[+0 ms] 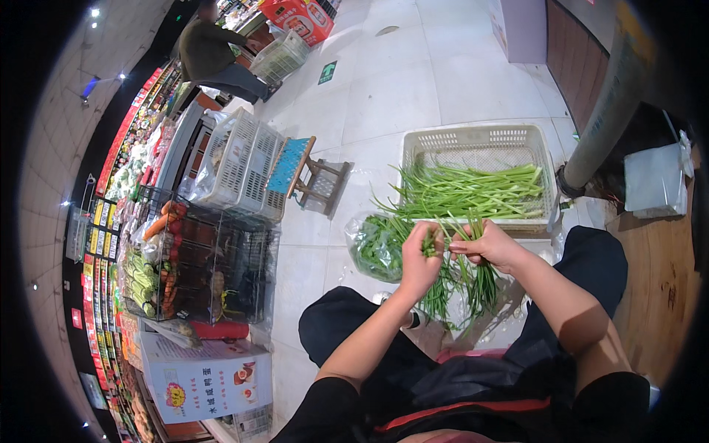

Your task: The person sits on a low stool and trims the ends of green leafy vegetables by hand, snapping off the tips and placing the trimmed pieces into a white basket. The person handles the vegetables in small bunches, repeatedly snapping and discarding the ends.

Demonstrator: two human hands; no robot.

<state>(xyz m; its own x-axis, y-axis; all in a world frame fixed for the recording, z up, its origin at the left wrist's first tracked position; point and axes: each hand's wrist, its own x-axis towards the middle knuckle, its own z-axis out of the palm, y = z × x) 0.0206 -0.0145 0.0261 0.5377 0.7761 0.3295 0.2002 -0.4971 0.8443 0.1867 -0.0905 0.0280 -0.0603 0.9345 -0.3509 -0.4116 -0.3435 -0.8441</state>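
Observation:
In front of me, between my knees, both hands hold long-stalked greens. My left hand (pixel 419 256) is closed around a small bundle whose cut stem ends poke out of the fist. My right hand (pixel 494 247) pinches a bunch of thin green stalks (pixel 483 285), their tips hanging down towards the floor. Just beyond the hands, a white plastic crate (pixel 476 130) holds a layer of long green stalks (pixel 482 191) lying sideways. Left of my left hand, a clear plastic bag (pixel 374 255) with leafy greens in it rests on the floor.
A low folding stool (pixel 296 169) with blue webbing stands ahead left, beside stacked white crates (pixel 241 163). Wire baskets (pixel 205 260) with carrots and other vegetables line the left. A pipe (pixel 604 111) rises at right, near a wooden board (pixel 653 277). A person (pixel 207 52) bends at the far shelves.

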